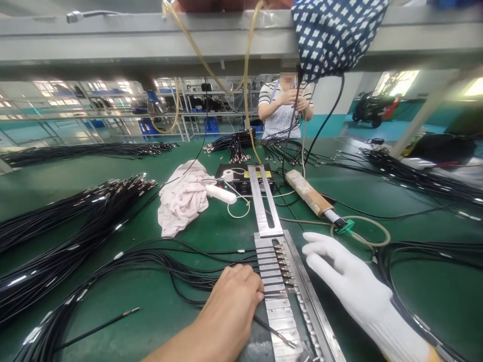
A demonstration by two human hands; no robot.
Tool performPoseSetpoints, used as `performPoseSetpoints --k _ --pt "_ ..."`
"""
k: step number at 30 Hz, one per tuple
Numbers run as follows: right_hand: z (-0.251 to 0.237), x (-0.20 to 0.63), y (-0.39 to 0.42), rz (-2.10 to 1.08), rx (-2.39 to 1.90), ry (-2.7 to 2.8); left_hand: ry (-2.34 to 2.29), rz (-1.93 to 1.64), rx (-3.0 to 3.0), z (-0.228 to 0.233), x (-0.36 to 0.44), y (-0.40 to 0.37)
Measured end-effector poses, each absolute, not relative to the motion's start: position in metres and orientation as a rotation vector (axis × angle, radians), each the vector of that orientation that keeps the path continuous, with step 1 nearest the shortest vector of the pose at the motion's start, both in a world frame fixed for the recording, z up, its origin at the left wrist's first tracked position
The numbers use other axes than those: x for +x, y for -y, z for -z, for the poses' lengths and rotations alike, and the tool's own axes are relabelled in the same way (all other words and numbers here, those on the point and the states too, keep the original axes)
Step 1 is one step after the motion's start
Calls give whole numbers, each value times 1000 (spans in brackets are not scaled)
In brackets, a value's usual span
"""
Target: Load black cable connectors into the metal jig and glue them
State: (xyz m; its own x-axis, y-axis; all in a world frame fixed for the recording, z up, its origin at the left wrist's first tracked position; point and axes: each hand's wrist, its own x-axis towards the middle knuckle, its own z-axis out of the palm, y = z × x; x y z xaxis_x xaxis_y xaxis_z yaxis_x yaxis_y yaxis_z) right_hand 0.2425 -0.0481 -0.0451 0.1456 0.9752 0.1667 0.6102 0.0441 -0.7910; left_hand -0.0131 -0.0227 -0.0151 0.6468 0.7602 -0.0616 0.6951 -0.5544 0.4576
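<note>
A slotted metal fixture lies on the green table in front of me, with several thin black cables laid across its slots, their copper tips pointing right. My bare left hand is curled at the fixture's left edge, pinching a cable seated in a slot. My right hand, in a white glove, rests flat and spread beside the fixture's right rail, holding nothing.
Big bundles of black cables lie on the left, more at the right. A crumpled cloth, a black control box, a soldering iron and a hose loop sit behind. Another person works across the table.
</note>
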Motion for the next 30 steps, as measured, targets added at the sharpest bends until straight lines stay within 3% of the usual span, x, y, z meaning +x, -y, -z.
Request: performPoseSetpoints --k 5,11,20,30 --pt "19 220 63 -366 -1478 1888 -1192 -150 2406 12 -10 23" --pt "30 204 65 -166 -1346 2119 -1203 -44 2413 5 -8 25" --pt "41 229 57 -400 -1636 1790 -1087 24 2675 -1 -16 28" --pt "35 232 61 -445 -1629 1651 -1045 54 2664 17 -56 66"
